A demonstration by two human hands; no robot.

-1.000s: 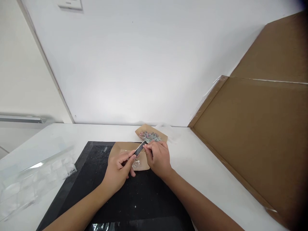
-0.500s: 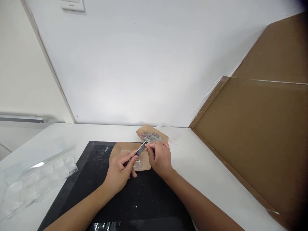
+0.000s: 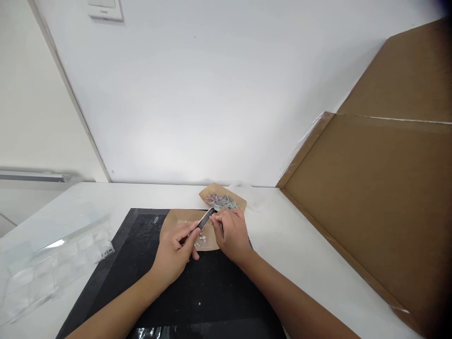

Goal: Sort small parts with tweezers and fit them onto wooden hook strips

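A slim black strip [image 3: 205, 218] with a pale edge slants up to the right, just below the centre of the frame. The left hand [image 3: 174, 247] grasps its lower end between thumb and fingers. The right hand [image 3: 233, 235] has its fingers curled in at the upper end; whether they pinch the strip or something tiny cannot be told. Beneath lies a brown paper tray [image 3: 169, 220] with small white pieces [image 3: 202, 238], on a black mat [image 3: 197, 292]. Just above, a second paper tray [image 3: 208, 189] holds multicoloured bits [image 3: 223, 201]. A clear compartment box [image 3: 58, 266] sits lower left; cardboard [image 3: 374, 188] fills the right side.
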